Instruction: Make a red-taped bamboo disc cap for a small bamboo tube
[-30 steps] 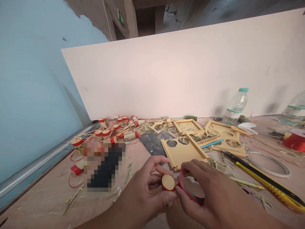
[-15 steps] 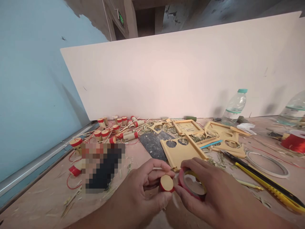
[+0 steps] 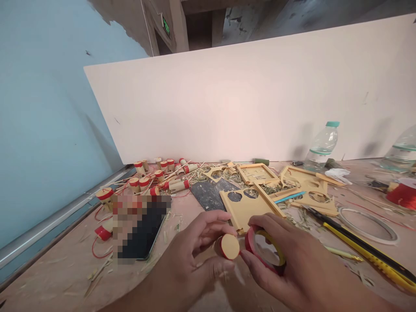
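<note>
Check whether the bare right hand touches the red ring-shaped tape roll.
Touching. The head view shows the right hand wrapped over the tape roll's upper edge, no gap between.

The tape roll (image 3: 250, 243) is red, yellow inside — the cylinder (image 3: 230, 246) tan-topped, red-banded — the cutter (image 3: 361, 246) yellow-and-black.

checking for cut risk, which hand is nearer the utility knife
Right. The right hand, holding the red tape roll, is left of the utility knife; the left hand, holding the red-banded cylinder, is farther left.
</note>
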`<state>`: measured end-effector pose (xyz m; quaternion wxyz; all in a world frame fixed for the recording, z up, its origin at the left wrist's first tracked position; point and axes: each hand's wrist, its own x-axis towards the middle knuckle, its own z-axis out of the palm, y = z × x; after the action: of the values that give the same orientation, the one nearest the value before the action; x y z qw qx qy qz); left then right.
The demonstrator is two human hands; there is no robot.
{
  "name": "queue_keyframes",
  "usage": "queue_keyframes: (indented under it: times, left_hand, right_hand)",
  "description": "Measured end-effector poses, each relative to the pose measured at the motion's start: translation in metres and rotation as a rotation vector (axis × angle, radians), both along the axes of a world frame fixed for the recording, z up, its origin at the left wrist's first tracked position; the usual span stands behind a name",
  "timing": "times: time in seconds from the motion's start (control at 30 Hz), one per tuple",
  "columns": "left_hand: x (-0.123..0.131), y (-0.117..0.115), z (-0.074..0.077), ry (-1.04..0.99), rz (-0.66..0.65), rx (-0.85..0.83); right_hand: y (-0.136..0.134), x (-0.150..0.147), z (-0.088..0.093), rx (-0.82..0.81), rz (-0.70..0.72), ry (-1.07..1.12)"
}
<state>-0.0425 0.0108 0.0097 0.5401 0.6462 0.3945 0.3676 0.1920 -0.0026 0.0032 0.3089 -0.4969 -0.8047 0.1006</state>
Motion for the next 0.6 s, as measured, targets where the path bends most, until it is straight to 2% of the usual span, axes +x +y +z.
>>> queue_keyframes:
  times: [0.13, 0.3, 0.6]
  left_hand:
    - [0.002, -0.004, 0.004, 0.005, 0.054, 0.036]
    - [0.002, -0.006, 0.008, 0.003, 0.044, 0.003]
    - [0.003, -0.016, 0.003, -0.126, 0.017, -0.072]
  right_hand:
    - [0.001, 0.002, 0.001, -0.026, -0.005, -0.010]
    - [0.001, 0.002, 0.000, 0.004, -0.013, -0.026]
    - [-0.007, 0.001, 0.005, 0.052, 0.058, -0.001]
